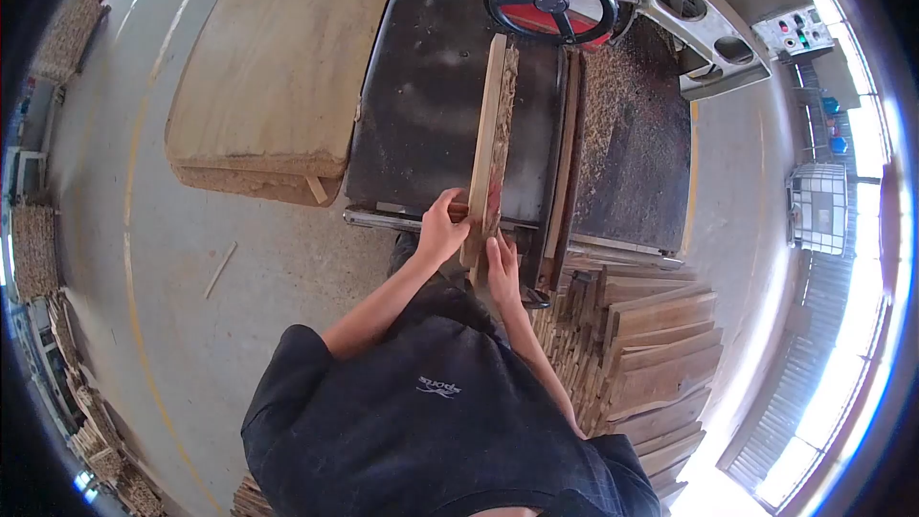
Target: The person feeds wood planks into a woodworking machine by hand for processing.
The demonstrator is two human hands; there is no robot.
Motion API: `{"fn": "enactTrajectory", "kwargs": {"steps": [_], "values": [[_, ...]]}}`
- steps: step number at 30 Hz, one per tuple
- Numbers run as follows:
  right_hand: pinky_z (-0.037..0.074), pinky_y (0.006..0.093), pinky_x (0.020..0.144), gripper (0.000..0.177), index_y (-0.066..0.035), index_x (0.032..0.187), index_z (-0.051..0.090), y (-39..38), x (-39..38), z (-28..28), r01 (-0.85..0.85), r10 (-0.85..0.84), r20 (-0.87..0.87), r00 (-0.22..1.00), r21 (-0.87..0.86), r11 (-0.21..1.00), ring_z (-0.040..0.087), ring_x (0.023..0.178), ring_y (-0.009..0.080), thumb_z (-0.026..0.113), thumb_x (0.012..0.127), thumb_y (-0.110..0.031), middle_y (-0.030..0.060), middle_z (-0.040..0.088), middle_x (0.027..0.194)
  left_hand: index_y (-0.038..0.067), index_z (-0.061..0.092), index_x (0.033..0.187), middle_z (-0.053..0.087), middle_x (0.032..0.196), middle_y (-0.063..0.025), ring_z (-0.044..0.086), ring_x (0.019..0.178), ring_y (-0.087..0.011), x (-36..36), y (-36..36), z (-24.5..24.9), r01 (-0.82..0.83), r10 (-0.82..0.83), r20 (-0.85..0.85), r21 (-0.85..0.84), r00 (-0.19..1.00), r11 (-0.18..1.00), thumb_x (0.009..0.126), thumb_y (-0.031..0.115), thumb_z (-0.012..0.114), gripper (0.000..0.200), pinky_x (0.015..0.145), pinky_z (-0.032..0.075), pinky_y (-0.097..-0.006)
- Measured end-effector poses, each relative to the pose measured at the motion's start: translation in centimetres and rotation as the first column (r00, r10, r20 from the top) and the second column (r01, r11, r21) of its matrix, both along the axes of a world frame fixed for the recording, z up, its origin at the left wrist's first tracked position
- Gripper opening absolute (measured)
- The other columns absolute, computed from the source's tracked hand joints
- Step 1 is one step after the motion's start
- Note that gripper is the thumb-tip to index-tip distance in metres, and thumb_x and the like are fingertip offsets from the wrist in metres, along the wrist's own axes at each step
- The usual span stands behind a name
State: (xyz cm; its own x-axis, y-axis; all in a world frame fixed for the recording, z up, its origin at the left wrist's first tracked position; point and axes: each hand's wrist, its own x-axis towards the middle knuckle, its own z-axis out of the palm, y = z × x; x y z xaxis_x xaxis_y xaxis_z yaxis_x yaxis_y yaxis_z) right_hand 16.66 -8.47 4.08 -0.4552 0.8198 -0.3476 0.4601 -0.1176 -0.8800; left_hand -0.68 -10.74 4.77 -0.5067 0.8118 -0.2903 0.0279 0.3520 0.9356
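A long, narrow wooden board (486,153) lies lengthwise over the dark metal machine table (421,115). One side is pale and smooth; the other has a rough, bark-like edge. My left hand (443,229) is closed on the board's left side near its close end, fingers curled against the wood. On the right side, slightly nearer to my body, my right hand (503,270) grips the same end, thumb and fingers against the rough edge. The board's far end reaches almost under a black handwheel (549,2).
A large wooden panel (278,57) adjoins the table's left side. A strip-like fence (565,163) runs along the right, beyond it a sawdust-covered surface (632,134). Stacked boards (665,345) lie low at my right. A control panel (802,33) and a caged white tank (820,209) stand farther right.
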Motion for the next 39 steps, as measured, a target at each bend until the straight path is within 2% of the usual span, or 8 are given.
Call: {"fn": "enactTrajectory", "kwargs": {"steps": [4,13,17,19,20,24,26,39], "values": [[0.029,0.0426,0.119,0.058,-0.008,0.156,0.047,0.4,-0.9,0.3,0.057,-0.057,-0.042,0.998,0.008,0.998,0.044,0.133,0.0343,0.045,0.111,-0.044,0.0201,0.056,0.134,0.005,0.041,0.158,0.073,0.121,-0.0174,0.073,0.101,-0.0229,-1.1,0.3,-0.7,0.295,-0.291,0.057,-0.280,0.955,0.914,0.099,0.017,0.069,0.066,0.091,0.057,-0.0354],[0.036,0.0310,0.109,0.047,-0.004,0.146,0.058,1.9,-0.9,-0.1,0.007,-0.007,-0.015,1.000,-0.028,1.000,0.049,0.120,0.0189,0.053,0.110,-0.033,0.0090,0.057,0.127,0.012,0.034,0.162,0.076,0.106,-0.0161,0.072,0.091,-0.0193,-2.0,-0.2,-1.0,0.345,-0.290,0.252,-0.212,0.923,0.914,0.103,0.030,0.063,0.068,0.083,0.057,-0.0335],[0.036,0.0316,0.109,0.047,-0.005,0.145,0.059,0.8,-1.8,-0.9,0.103,-0.104,-0.142,0.984,-0.009,0.995,0.048,0.120,0.0209,0.059,0.107,-0.034,0.0089,0.056,0.126,0.008,0.026,0.164,0.070,0.124,-0.0153,0.066,0.104,-0.0150,-2.3,-0.9,-1.1,0.406,-0.364,0.256,-0.135,0.895,0.904,0.107,0.030,0.059,0.069,0.091,0.054,-0.0318],[0.038,0.0458,0.108,0.058,-0.006,0.146,0.058,0.0,-2.5,-0.6,0.260,-0.278,0.007,0.960,0.331,0.907,0.046,0.120,0.0337,0.070,0.100,-0.039,0.0139,0.051,0.125,0.005,0.031,0.162,0.072,0.120,-0.0174,0.066,0.102,-0.0121,-1.9,-1.2,1.1,0.433,-0.385,0.211,-0.283,0.899,0.856,0.106,0.029,0.060,0.068,0.090,0.054,-0.0316],[0.036,0.0510,0.109,0.057,-0.005,0.141,0.062,0.0,-2.6,0.0,0.133,-0.313,0.212,0.926,0.592,0.795,0.048,0.124,0.0404,0.073,0.096,-0.039,0.0191,0.054,0.132,-0.001,0.040,0.156,0.074,0.106,-0.0169,0.067,0.090,-0.0101,-0.6,-2.5,-2.0,0.256,-0.263,-0.166,-0.064,0.950,0.965,0.099,0.028,0.069,0.070,0.079,0.055,-0.0294],[0.033,0.0526,0.115,0.049,-0.002,0.143,0.056,3.0,-2.1,0.2,-0.393,-0.199,0.569,0.798,0.741,0.545,0.034,0.147,0.0465,0.063,0.099,-0.022,0.0228,0.042,0.157,-0.002,0.057,0.142,0.074,0.096,-0.0211,0.075,0.079,-0.0223,-4.5,-1.8,1.8,0.076,-0.057,-0.242,0.069,0.969,0.995,0.084,0.033,0.081,0.072,0.072,0.057,-0.0346],[0.033,0.0531,0.115,0.049,0.002,0.142,0.054,4.7,-1.5,-1.2,-0.398,-0.146,0.555,0.819,0.732,0.552,0.034,0.148,0.0456,0.062,0.100,-0.021,0.0228,0.041,0.158,-0.005,0.053,0.146,0.073,0.093,-0.0122,0.065,0.074,-0.0068,-6.8,-1.1,2.4,0.131,-0.114,-0.199,0.076,0.973,0.988,0.088,0.027,0.080,0.071,0.067,0.054,-0.0263],[0.041,0.0501,0.116,0.038,0.005,0.133,0.064,21.2,-11.1,-1.5,-0.292,-0.197,0.420,0.886,0.834,0.468,0.046,0.144,0.0393,0.059,0.103,-0.018,0.0197,0.051,0.153,0.001,0.035,0.158,0.068,0.071,-0.0072,0.061,0.062,-0.0095,-11.2,1.3,-1.8,0.349,-0.372,0.147,0.160,0.916,0.923,0.083,0.025,0.083,0.092,0.062,0.051,-0.0300]]}}
